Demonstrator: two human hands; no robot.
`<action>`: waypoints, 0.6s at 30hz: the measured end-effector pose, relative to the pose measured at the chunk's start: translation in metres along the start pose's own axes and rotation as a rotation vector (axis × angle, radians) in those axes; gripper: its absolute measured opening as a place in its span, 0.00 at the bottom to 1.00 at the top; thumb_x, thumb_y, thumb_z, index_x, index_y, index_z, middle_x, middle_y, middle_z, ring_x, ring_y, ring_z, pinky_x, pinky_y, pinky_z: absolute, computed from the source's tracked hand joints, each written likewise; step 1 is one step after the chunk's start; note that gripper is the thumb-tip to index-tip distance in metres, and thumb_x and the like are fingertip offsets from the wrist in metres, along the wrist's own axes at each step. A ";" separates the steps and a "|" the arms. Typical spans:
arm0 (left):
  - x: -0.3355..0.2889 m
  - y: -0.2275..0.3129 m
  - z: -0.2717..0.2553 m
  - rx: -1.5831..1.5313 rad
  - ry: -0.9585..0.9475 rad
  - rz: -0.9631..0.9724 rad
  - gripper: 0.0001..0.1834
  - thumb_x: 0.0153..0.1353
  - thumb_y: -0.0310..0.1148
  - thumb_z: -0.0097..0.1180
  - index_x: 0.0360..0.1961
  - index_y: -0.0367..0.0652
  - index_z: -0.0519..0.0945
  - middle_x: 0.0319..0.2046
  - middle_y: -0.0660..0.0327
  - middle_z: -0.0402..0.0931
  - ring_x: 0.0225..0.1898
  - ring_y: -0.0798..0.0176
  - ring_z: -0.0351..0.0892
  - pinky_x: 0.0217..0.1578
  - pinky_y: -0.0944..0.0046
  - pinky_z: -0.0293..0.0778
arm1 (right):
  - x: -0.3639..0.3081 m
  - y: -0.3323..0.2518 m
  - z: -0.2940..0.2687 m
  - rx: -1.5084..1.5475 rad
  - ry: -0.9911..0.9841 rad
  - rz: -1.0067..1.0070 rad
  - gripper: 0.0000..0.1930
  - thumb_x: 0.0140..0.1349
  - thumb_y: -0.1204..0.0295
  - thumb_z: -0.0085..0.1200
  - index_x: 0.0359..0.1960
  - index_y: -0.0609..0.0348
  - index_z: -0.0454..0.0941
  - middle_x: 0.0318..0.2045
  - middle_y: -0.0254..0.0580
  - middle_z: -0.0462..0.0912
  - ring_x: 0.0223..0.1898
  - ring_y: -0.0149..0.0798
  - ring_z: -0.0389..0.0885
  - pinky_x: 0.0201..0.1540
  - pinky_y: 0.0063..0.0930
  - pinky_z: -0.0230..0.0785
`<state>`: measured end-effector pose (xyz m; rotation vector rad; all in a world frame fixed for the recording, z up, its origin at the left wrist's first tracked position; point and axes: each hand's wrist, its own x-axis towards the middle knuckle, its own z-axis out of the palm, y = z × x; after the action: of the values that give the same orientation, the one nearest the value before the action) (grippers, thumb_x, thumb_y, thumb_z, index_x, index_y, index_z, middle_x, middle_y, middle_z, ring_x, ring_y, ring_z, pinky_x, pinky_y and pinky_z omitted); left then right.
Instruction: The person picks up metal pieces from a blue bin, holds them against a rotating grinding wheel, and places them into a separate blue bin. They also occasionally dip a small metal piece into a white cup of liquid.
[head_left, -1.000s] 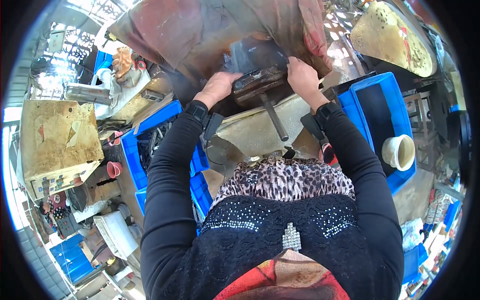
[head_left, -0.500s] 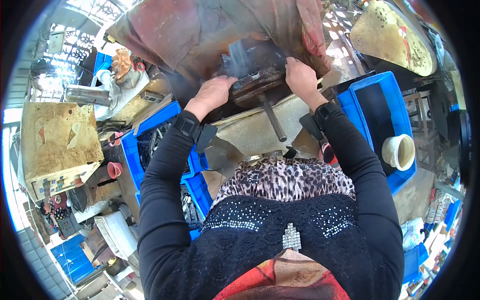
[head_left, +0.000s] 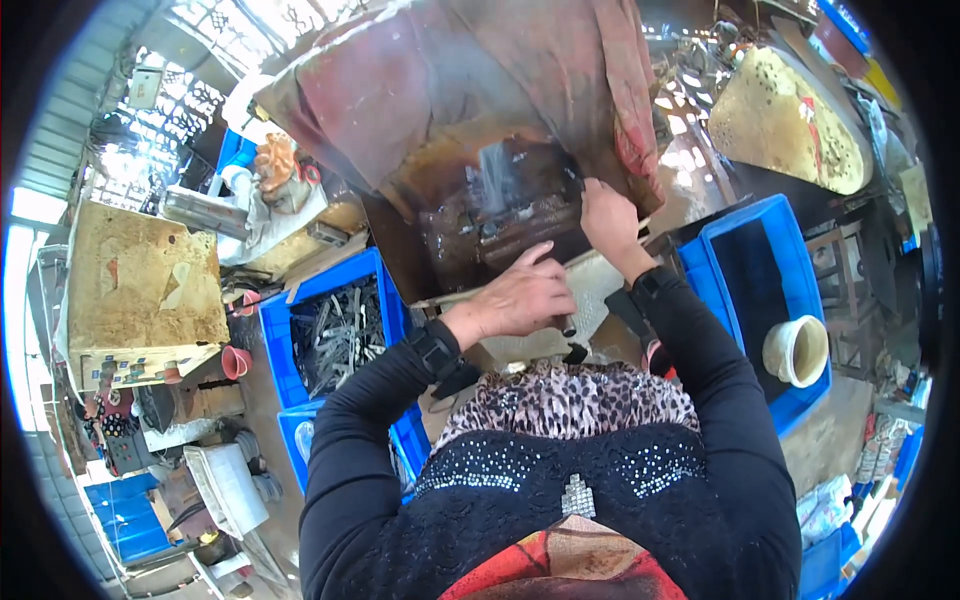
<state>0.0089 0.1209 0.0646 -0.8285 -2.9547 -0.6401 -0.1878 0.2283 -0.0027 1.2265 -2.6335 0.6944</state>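
Note:
Before me is a dark, wet-looking work box (head_left: 385, 235) under a stained reddish cloth cover (head_left: 370, 95). A pale streak like running water (head_left: 492, 178) comes down inside it, over a dark block-like fixture (head_left: 535, 228). My left hand (head_left: 520, 295) is closed over a rod-shaped handle (head_left: 567, 326) at the box's near side; only the handle's end shows below the fingers. My right hand (head_left: 608, 222) is at the box's right side, fingers closed on a small dark piece (head_left: 577, 180) whose kind I cannot make out.
A blue crate of dark metal strips (head_left: 335, 340) stands at my left. On the right, a blue bin (head_left: 715, 250) holds a beige bucket (head_left: 797, 350). Farther left stands a rusty, cream-coloured cabinet (head_left: 145, 280). A spotted, yellowish panel (head_left: 785, 120) rises at the far right.
My left hand has left the fixture's left end and come back toward me onto the handle. My right hand stays at the box's right side, now with a small dark piece showing at its fingertips.

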 end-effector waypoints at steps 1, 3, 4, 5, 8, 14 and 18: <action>0.000 0.005 -0.004 0.008 0.052 -0.014 0.21 0.46 0.33 0.66 0.44 0.52 0.79 0.41 0.66 0.78 0.52 0.58 0.73 0.67 0.37 0.53 | 0.004 0.002 -0.005 0.002 0.033 -0.020 0.05 0.64 0.72 0.44 0.35 0.60 0.72 0.33 0.54 0.81 0.33 0.57 0.83 0.34 0.49 0.76; 0.000 -0.003 -0.019 0.068 0.169 -0.051 0.19 0.47 0.30 0.65 0.44 0.52 0.79 0.39 0.67 0.78 0.49 0.58 0.74 0.67 0.38 0.53 | 0.003 0.001 -0.004 0.016 -0.006 0.015 0.05 0.64 0.72 0.44 0.36 0.59 0.71 0.33 0.54 0.80 0.32 0.57 0.82 0.33 0.48 0.76; -0.002 -0.005 -0.025 0.127 0.182 -0.045 0.19 0.47 0.30 0.65 0.44 0.52 0.79 0.39 0.67 0.78 0.49 0.58 0.74 0.67 0.38 0.53 | -0.004 0.000 -0.003 0.006 -0.010 0.035 0.05 0.64 0.72 0.44 0.36 0.59 0.71 0.32 0.53 0.80 0.31 0.56 0.82 0.33 0.48 0.76; -0.001 -0.008 -0.036 0.076 0.282 -0.103 0.18 0.49 0.30 0.64 0.44 0.51 0.79 0.38 0.66 0.78 0.47 0.57 0.75 0.65 0.41 0.58 | -0.003 0.002 -0.005 0.027 -0.009 0.032 0.05 0.64 0.72 0.44 0.37 0.59 0.71 0.31 0.53 0.80 0.31 0.56 0.82 0.33 0.48 0.76; 0.003 -0.019 -0.060 0.029 0.499 -0.264 0.16 0.51 0.28 0.63 0.44 0.49 0.78 0.37 0.63 0.78 0.45 0.56 0.76 0.60 0.47 0.65 | -0.013 0.001 -0.011 0.040 -0.029 0.044 0.06 0.65 0.72 0.44 0.36 0.60 0.72 0.30 0.53 0.80 0.31 0.57 0.82 0.32 0.49 0.75; 0.012 -0.078 -0.088 -0.257 0.973 -0.638 0.18 0.54 0.28 0.63 0.47 0.45 0.75 0.36 0.56 0.79 0.38 0.50 0.80 0.43 0.54 0.75 | -0.020 -0.006 -0.006 0.080 -0.025 0.037 0.06 0.65 0.70 0.46 0.36 0.59 0.73 0.32 0.54 0.81 0.32 0.59 0.81 0.34 0.52 0.73; 0.019 -0.118 -0.122 -0.086 0.882 -0.761 0.19 0.55 0.35 0.63 0.47 0.46 0.74 0.34 0.51 0.79 0.39 0.45 0.80 0.42 0.48 0.74 | -0.015 -0.004 -0.008 0.059 -0.039 0.043 0.07 0.65 0.70 0.46 0.35 0.59 0.73 0.33 0.54 0.81 0.32 0.59 0.81 0.34 0.52 0.74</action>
<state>-0.0782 -0.0085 0.1334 0.5362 -2.3002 -0.8446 -0.1753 0.2394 0.0008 1.2140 -2.6972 0.7688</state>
